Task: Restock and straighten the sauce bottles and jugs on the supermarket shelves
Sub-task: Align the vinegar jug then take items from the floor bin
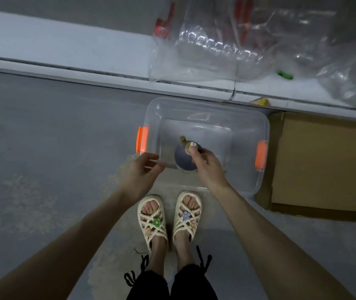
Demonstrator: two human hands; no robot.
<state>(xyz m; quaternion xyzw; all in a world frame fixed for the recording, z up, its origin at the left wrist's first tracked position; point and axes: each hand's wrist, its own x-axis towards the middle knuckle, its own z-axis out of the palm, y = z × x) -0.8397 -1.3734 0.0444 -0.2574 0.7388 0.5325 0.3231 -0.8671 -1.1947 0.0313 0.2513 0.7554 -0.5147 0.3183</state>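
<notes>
Gripping dark bottle [184, 159] at cap with right hand [207, 165] inside clear bin [247, 131]; holding left hand [140, 172] slack, empty, above bin's left rim.

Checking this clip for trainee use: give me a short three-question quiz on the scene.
1. True or false: the left hand holds the bottle.
2. What lies just right of the bin? A) box B) bucket C) cart
3. Fill in: the bottle's top is gripped by the ____ hand.
Key: 1 false; 2 A; 3 right hand.
</notes>
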